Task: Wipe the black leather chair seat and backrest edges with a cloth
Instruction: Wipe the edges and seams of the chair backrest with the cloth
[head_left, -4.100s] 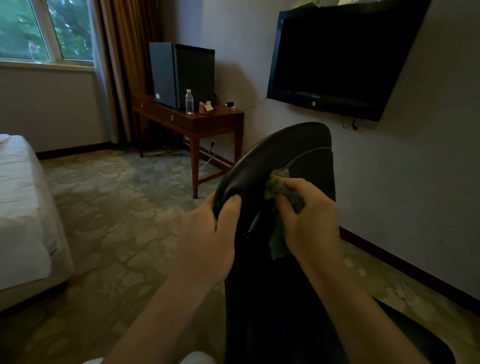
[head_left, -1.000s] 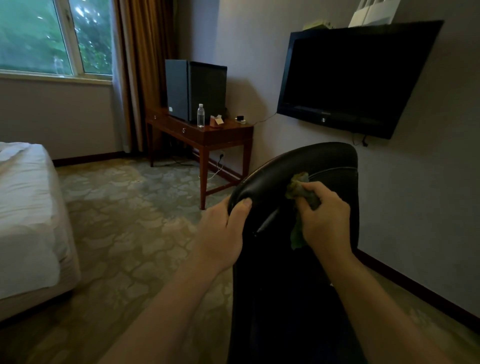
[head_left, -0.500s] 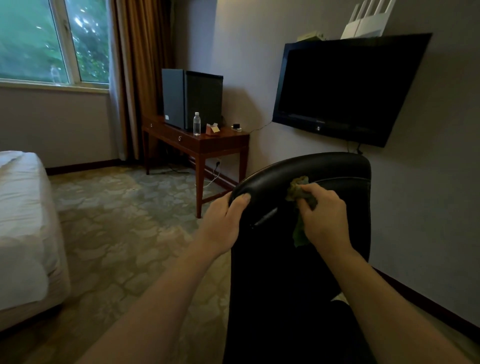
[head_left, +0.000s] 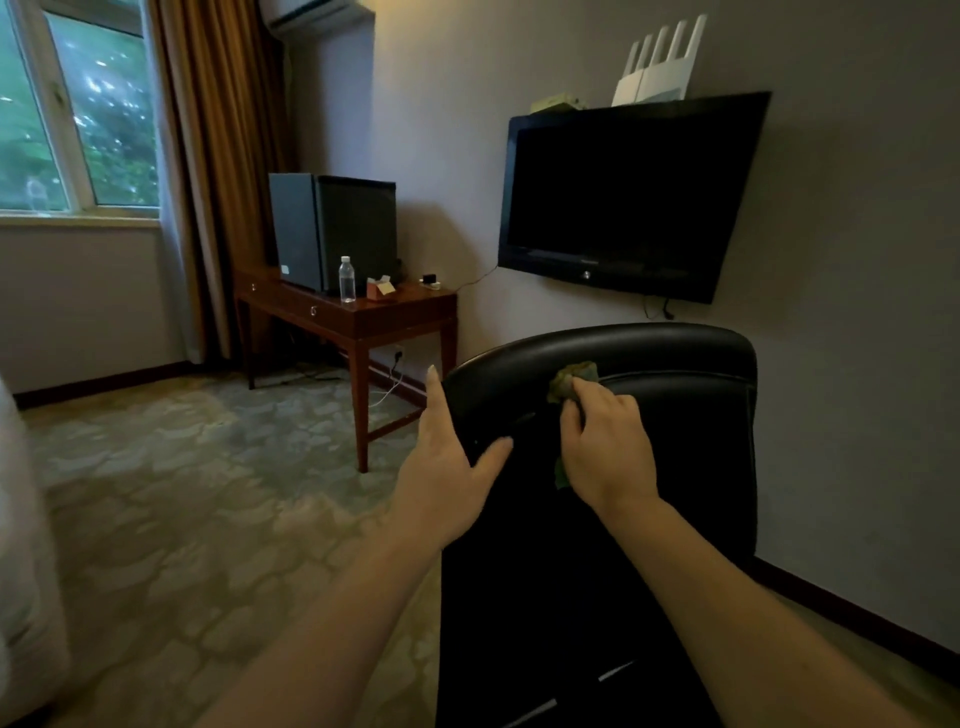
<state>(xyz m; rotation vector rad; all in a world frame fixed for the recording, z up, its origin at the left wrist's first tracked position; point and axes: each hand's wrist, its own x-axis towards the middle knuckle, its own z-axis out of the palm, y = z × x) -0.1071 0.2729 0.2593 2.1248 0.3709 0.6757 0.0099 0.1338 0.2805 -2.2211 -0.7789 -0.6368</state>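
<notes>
The black leather chair (head_left: 675, 441) stands in front of me with its backrest facing me and its curved top edge across the middle of the view. My right hand (head_left: 605, 449) grips a bunched green cloth (head_left: 571, 376) and presses it against the backrest just under the top edge. My left hand (head_left: 447, 467) is at the backrest's left edge with fingers straight along the side and the thumb resting on the leather. The seat is hidden behind the backrest.
A wooden side table (head_left: 358, 317) with a water bottle (head_left: 347, 279) and a black cabinet (head_left: 337, 231) stands at the left of the chair. A TV (head_left: 623, 197) hangs on the wall behind it. A bed edge (head_left: 21, 571) lies far left, patterned carpet between.
My left hand has let go of its grip on the backrest's left edge and now lies with straight fingers. The right hand with the cloth has shifted slightly along the top edge.
</notes>
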